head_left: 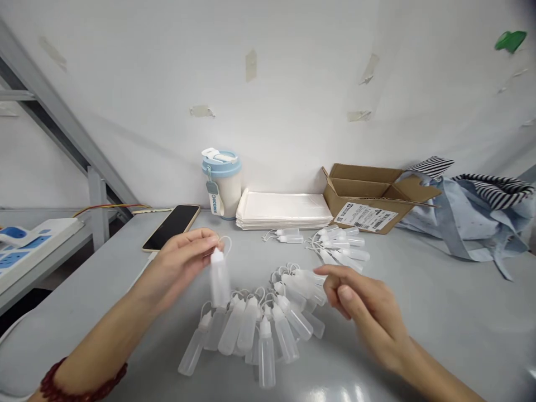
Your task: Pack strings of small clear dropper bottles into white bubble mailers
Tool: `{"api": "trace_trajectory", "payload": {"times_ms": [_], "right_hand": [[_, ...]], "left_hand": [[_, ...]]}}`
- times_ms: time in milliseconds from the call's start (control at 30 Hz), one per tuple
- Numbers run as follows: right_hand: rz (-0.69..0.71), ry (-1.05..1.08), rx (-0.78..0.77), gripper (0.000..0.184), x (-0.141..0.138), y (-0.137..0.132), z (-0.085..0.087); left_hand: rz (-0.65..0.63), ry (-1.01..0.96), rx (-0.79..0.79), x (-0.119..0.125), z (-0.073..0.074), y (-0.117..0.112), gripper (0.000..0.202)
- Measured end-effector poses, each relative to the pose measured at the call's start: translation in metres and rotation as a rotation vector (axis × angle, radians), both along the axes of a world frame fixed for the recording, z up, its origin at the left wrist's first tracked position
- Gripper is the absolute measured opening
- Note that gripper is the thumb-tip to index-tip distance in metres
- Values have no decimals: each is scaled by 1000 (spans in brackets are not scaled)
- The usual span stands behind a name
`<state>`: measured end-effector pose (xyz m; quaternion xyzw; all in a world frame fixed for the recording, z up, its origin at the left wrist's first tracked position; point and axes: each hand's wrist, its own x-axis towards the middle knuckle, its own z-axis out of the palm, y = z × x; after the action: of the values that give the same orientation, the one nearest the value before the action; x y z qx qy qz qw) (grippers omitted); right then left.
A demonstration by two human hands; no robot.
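Note:
My left hand (184, 259) pinches the top of a small translucent dropper bottle (220, 282), which hangs upright with its cap strap looped out to the right. Below it, a pile of similar dropper bottles (267, 357) lies spread on the grey table, their thin strap loops mostly pointing away from me. At the pile's right side hovers my right hand (364, 307), index finger extended and the other fingers loosely curled, with nothing held. Its index fingertip is near the bottles at the pile's upper right; whether it touches them I cannot tell.
Two smaller bottle groups (288, 237) (341, 244) lie farther back. Behind them stand a stack of white sheets or envelopes (285, 209), an opened cardboard box (368, 201) and a blue-lidded cup (226, 187). A phone (172, 228) lies left, a cloth bag (456, 218) right.

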<state>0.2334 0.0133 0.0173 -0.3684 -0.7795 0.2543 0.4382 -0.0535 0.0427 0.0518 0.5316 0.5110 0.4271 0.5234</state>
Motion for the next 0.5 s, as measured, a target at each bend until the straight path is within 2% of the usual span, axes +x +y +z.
{"api": "trace_trajectory", "payload": {"times_ms": [167,400,500], "right_hand": [[-220,-84,23,28,8,15,-1],[-383,-561,52,34,25,51,-17],[-439,-617,42,36,35,62,-25]], "left_hand": [[-143,223,-145,-8,-2,6,27],[-306,411,-255,-6,-5,8,21],[-356,441,-296,-8,-9,11,23]]}}
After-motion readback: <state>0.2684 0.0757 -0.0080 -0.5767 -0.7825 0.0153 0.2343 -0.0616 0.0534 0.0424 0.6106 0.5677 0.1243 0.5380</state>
